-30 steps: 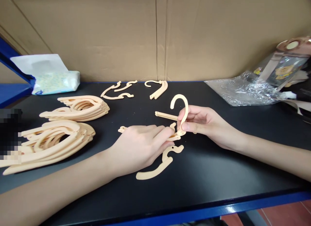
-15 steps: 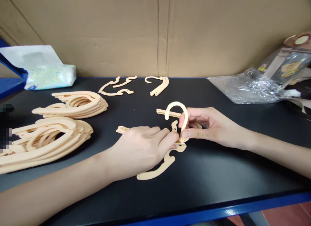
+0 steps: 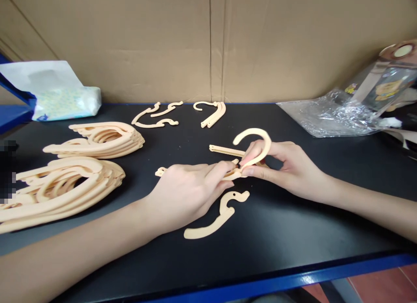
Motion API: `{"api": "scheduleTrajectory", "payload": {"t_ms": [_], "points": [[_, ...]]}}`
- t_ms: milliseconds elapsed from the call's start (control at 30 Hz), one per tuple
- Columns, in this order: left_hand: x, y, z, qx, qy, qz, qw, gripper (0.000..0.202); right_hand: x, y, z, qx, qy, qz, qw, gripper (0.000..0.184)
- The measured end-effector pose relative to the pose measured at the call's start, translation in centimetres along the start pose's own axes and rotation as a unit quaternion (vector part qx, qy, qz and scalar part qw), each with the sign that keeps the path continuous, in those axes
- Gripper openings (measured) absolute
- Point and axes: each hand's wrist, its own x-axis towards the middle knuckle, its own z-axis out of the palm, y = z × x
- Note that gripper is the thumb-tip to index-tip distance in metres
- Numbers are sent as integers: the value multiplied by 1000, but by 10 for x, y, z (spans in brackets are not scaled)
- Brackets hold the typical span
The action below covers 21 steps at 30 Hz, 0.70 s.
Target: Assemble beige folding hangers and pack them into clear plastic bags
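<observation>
Pinched between the fingers of my right hand is a cream plastic hanger hook, its curve rising above the hand. My left hand grips a cream hanger arm whose inner end meets the base of the hook; the palm hides most of it, and its far end shows at the left. Whether the two parts are joined I cannot tell. Just in front of the hands, another curved hanger arm lies flat on the black table. Behind them rests a straight slotted piece, partly covered by my right hand.
Two stacks of folded hangers, a rear one and a front one, stand at the left. Loose arms and a hook with arms lie at the back. A tissue pack and clear plastic bags flank the table.
The hook has tilted over to the right in my right hand. The hanger arm in my left hand has lifted away from the loose arm in front, which now shows in full.
</observation>
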Motion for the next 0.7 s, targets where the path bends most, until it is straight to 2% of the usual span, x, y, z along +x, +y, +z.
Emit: {"api": "scheduleTrajectory", "payload": {"t_ms": [67, 167, 267, 333, 400, 500, 700], "points": [[0, -2, -3, -12, 16, -37, 999, 24, 1, 4, -2, -28, 19, -31, 999, 14], [-1, -5, -9, -62, 34, -131, 989, 31, 2, 12, -5, -126, 64, -79, 987, 17], [-1, -7, -12, -175, 60, -215, 959, 28, 2, 20, -5, -240, 66, -82, 965, 32], [0, -7, -11, -252, 69, -247, 933, 25, 2, 25, -3, -288, 42, -56, 955, 27], [2, -6, -11, -320, 64, -275, 904, 22, 2, 28, 0, -296, 29, -27, 954, 16], [5, -5, -12, -373, 54, -304, 875, 21, 2, 29, 0, -255, 43, 12, 966, 17], [9, -2, -21, -368, 23, -331, 869, 25, 1, 20, -2, -213, 31, 22, 976, 19]]}}
